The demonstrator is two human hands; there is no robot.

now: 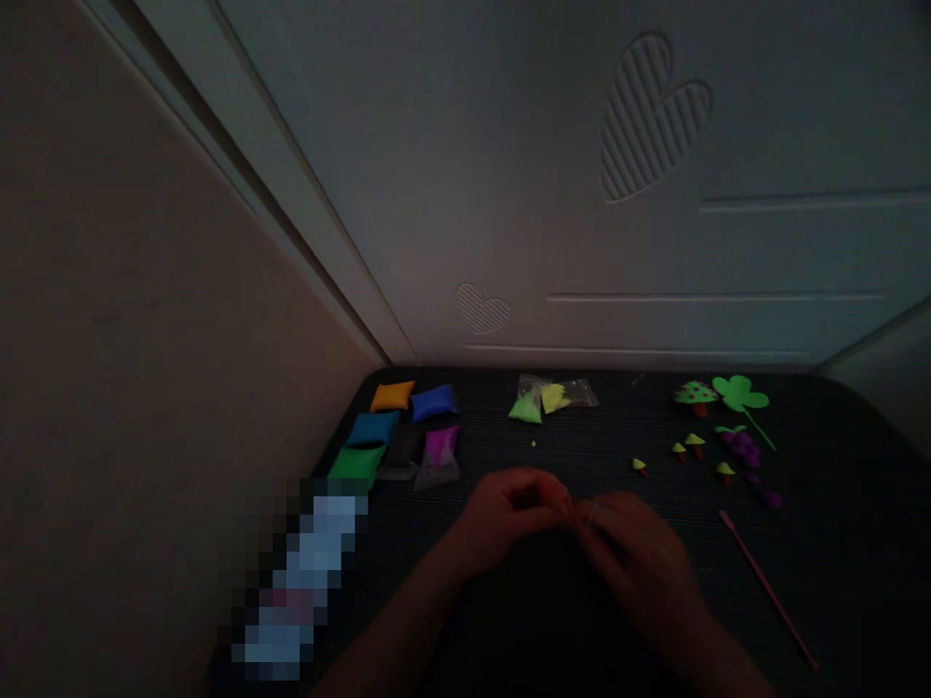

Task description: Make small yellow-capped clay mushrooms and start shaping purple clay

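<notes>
A pale panel (436, 174) embossed with hearts stands behind a dark table (509, 630). Above the table, a person's right hand (644, 557) and left hand (501, 519) meet, fingertips pinched narrow on a small item (582, 512) too dim to identify. Six coloured clay packets (356, 464) lie beyond at left, and two clear bags (527, 407) of pale clay at centre. At right are a pink modelling tool (769, 589), a green clover (740, 392), purple grapes (742, 446) and small mushrooms (694, 443). The step in hand seems to be fine two-handed shaping or fastening; the next move likely calls for a light, steady pinch. Smallest is a yellow crumb (533, 444).
</notes>
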